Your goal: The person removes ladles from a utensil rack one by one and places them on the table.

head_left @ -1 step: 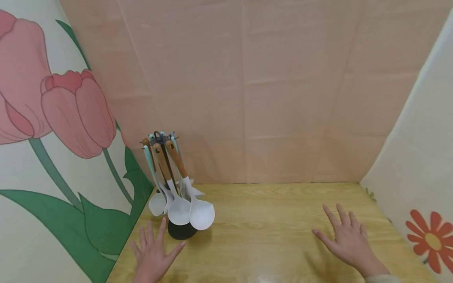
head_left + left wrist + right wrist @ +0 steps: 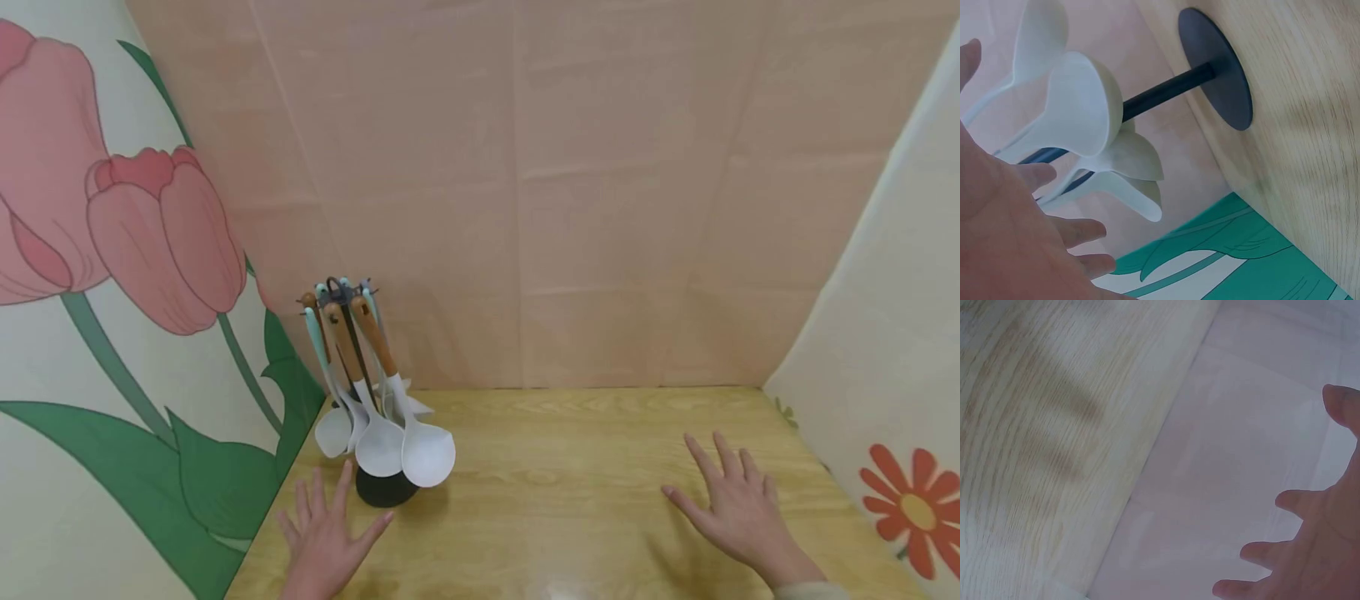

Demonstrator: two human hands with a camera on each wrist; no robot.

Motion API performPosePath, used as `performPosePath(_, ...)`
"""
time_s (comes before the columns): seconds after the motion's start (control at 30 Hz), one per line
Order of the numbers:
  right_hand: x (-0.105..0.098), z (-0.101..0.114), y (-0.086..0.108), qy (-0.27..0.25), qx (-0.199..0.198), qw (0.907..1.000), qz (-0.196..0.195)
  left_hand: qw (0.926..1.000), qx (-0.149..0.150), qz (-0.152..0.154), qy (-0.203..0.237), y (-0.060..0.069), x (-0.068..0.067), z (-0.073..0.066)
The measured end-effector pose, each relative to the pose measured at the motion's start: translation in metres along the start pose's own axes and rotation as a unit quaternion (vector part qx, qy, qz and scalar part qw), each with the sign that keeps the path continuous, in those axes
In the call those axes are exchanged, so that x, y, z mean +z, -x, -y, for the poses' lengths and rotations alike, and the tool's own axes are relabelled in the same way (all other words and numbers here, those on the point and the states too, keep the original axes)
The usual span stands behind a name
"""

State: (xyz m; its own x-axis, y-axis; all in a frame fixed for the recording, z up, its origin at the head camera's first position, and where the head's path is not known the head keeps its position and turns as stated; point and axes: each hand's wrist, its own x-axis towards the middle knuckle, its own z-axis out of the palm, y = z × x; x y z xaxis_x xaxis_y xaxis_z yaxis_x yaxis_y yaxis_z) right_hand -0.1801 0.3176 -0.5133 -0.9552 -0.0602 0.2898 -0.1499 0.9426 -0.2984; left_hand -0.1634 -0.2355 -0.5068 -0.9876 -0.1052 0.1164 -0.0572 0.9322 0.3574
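Observation:
My left hand [image 2: 324, 537] is held with its fingers spread, near a rack of kitchen utensils at the left of the table. The rack has a black round base [image 2: 386, 490] and a dark upright pole [image 2: 1166, 95]. From its top hang several white utensils with wooden or mint handles, among them a ladle [image 2: 429, 454] in front and a second ladle [image 2: 379, 446] beside it. In the left wrist view the left hand [image 2: 1010, 231] holds nothing. On the right side my right hand [image 2: 742, 508] hovers above the table, fingers spread and holding nothing.
The wood-grain table [image 2: 555, 492] meets a pink cloth wall [image 2: 600, 208] at the back. A tulip-printed panel [image 2: 165, 242] stands along the left, and a panel with a red flower [image 2: 917, 510] along the right.

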Motion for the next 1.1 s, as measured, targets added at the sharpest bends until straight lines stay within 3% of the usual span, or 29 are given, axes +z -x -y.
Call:
performPosePath(0.2, 0.002, 0.002, 0.002, 0.001, 0.003, 1.0, 0.006, 0.9999, -0.004, 0.0, 0.009, -0.002, -0.003, 0.001)
performPosePath(0.33, 0.002, 0.004, 0.002, -0.002, 0.003, 0.9999, 0.01, 0.9979, 0.012, -0.035, 0.054, -0.003, -0.006, 0.002)
performPosePath(0.47, 0.005, 0.005, 0.003, -0.006, -0.001, 0.9999, 0.009, 0.9876, 0.036, -0.112, 0.105, -0.006, -0.013, 0.001)
performPosePath(0.57, 0.008, 0.008, 0.003, -0.009, -0.004, 0.9999, 0.009, 0.9779, 0.028, -0.151, 0.141, -0.011, -0.021, -0.002)
performPosePath(0.73, 0.01, 0.015, 0.003, -0.022, -0.011, 0.9997, 0.009, 0.9651, 0.007, -0.162, 0.205, -0.024, -0.033, -0.009)
performPosePath(1.0, 0.018, 0.03, -0.002, -0.036, -0.045, 0.9983, -0.009, 0.9476, 0.053, -0.197, 0.246, -0.052, -0.045, -0.023)
performPosePath(1.1, 0.021, 0.039, -0.003, -0.045, -0.049, 0.9978, 0.001, 0.9426, 0.063, -0.206, 0.255, -0.064, -0.052, -0.029)
